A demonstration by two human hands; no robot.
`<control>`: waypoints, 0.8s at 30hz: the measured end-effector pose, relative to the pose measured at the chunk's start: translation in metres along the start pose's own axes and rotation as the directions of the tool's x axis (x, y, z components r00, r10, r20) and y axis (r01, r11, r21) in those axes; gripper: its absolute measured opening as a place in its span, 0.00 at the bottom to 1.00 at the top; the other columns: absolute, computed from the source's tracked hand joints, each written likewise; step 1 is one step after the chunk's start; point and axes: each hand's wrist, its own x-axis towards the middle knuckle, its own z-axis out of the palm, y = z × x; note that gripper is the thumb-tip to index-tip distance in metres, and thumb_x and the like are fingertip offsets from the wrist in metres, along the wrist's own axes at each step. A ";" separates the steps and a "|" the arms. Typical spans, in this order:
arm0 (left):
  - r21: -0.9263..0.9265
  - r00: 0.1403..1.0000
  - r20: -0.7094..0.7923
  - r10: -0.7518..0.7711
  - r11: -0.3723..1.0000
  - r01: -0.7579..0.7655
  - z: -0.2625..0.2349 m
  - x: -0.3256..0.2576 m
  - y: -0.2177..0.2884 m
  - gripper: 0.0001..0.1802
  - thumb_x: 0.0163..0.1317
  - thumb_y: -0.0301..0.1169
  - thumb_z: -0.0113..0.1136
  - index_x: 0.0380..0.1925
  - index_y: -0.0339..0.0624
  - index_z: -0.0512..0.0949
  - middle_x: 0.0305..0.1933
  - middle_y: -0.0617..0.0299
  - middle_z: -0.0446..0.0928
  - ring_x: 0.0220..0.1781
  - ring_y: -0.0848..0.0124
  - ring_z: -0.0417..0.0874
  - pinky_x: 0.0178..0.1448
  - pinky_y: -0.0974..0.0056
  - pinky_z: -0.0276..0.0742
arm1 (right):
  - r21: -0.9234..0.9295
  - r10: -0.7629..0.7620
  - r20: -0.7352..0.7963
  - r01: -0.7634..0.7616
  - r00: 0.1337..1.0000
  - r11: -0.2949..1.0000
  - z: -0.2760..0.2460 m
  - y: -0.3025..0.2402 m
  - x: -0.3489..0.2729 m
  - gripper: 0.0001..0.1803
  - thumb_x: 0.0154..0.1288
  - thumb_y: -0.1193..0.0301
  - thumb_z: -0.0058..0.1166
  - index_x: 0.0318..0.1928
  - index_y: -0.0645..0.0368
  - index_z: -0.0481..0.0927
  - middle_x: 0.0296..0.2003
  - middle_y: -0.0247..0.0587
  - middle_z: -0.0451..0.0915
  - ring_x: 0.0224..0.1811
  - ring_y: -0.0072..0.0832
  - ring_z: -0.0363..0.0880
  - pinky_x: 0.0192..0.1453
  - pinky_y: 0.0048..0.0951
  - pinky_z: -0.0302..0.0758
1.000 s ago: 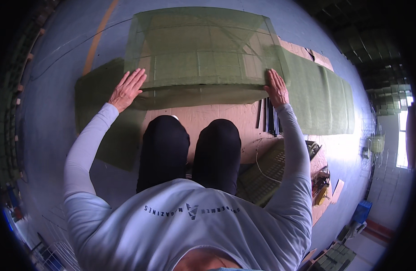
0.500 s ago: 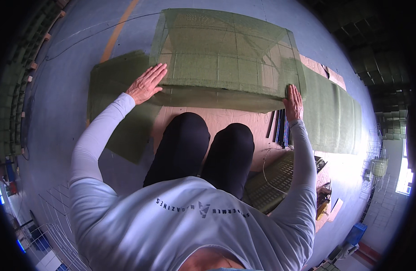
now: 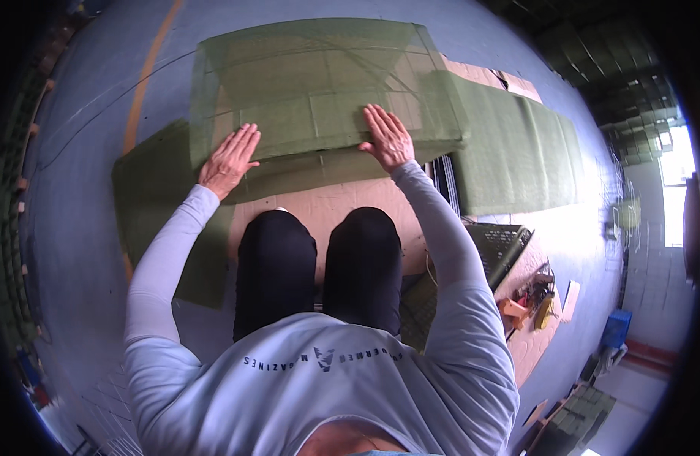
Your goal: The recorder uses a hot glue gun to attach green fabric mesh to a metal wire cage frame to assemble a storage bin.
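- Mesh (image 3: pixel 304 72): sheer, fine-woven green, drawn smooth into a box shape—thin wires (image 3: pixel 308 93) show through.
- Position: over flat tan cardboard (image 3: pixel 342 199), beyond the knees (image 3: pixel 278 254).
- Left hand (image 3: pixel 227 162): on the mesh's near edge, fingers nearly together, thumb apart.
- Right hand (image 3: pixel 388 138): likewise—fingers slightly spread, thumb out.

The right grip (image 3: pixel 388 141) has moved inward across the green mesh (image 3: pixel 312 76), nearer the left grip (image 3: pixel 229 163)
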 end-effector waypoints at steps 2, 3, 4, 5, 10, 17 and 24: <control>0.039 1.000 0.008 -0.006 0.999 0.005 -0.004 0.003 -0.002 0.41 0.58 0.46 0.55 0.67 0.38 0.56 0.71 0.56 0.55 0.73 0.63 0.56 0.73 0.60 0.56 | 0.017 0.003 -0.027 -0.002 1.000 1.000 -0.001 -0.001 0.002 0.48 0.58 0.36 0.34 0.68 0.60 0.55 0.68 0.42 0.59 0.71 0.34 0.55 0.72 0.38 0.52; 0.014 1.000 0.010 -0.002 1.000 0.002 -0.003 0.003 -0.001 0.41 0.58 0.46 0.56 0.67 0.38 0.55 0.72 0.56 0.55 0.73 0.63 0.56 0.74 0.59 0.55 | 0.029 0.008 -0.011 -0.008 1.000 1.000 -0.002 0.000 -0.001 0.49 0.58 0.35 0.34 0.68 0.60 0.54 0.68 0.44 0.58 0.71 0.36 0.54 0.73 0.38 0.52; 0.010 1.000 0.005 0.003 1.000 -0.003 -0.008 0.005 0.001 0.41 0.58 0.46 0.56 0.67 0.38 0.55 0.72 0.56 0.55 0.73 0.63 0.56 0.74 0.59 0.55 | 0.023 0.013 -0.010 -0.013 1.000 1.000 -0.006 0.002 -0.003 0.49 0.58 0.35 0.34 0.68 0.60 0.54 0.68 0.44 0.58 0.71 0.36 0.54 0.73 0.38 0.52; -0.041 0.999 0.033 0.002 0.999 -0.001 -0.014 0.005 0.002 0.41 0.57 0.45 0.56 0.67 0.38 0.55 0.72 0.56 0.55 0.73 0.63 0.55 0.74 0.58 0.54 | 0.057 0.004 -0.001 -0.004 1.000 0.998 -0.009 0.004 -0.005 0.49 0.59 0.36 0.35 0.68 0.61 0.53 0.68 0.46 0.57 0.71 0.37 0.54 0.73 0.39 0.51; -0.001 0.993 0.051 -0.103 0.995 0.103 -0.014 -0.023 -0.015 0.41 0.56 0.42 0.59 0.67 0.39 0.56 0.72 0.58 0.54 0.74 0.63 0.53 0.75 0.56 0.51 | -0.025 0.251 0.056 -0.250 0.966 0.968 -0.028 0.059 -0.041 0.45 0.58 0.47 0.52 0.68 0.62 0.54 0.68 0.49 0.57 0.72 0.37 0.52 0.73 0.42 0.48; 0.025 0.995 -0.025 -0.092 0.995 0.093 -0.008 -0.033 -0.021 0.41 0.53 0.37 0.63 0.66 0.42 0.58 0.72 0.58 0.56 0.73 0.64 0.57 0.74 0.56 0.54 | -0.128 0.252 0.000 -0.250 0.968 0.960 -0.011 0.068 -0.054 0.42 0.56 0.53 0.55 0.67 0.58 0.57 0.68 0.43 0.59 0.72 0.34 0.53 0.73 0.39 0.51; -0.349 0.816 -0.298 -0.496 0.852 0.390 -0.035 -0.065 -0.033 0.25 0.61 0.37 0.56 0.57 0.38 0.69 0.62 0.54 0.70 0.62 0.57 0.70 0.64 0.57 0.66 | -0.100 0.239 -0.002 -0.238 0.971 0.966 -0.023 0.074 -0.067 0.42 0.57 0.58 0.58 0.68 0.57 0.56 0.68 0.42 0.59 0.71 0.36 0.55 0.72 0.40 0.51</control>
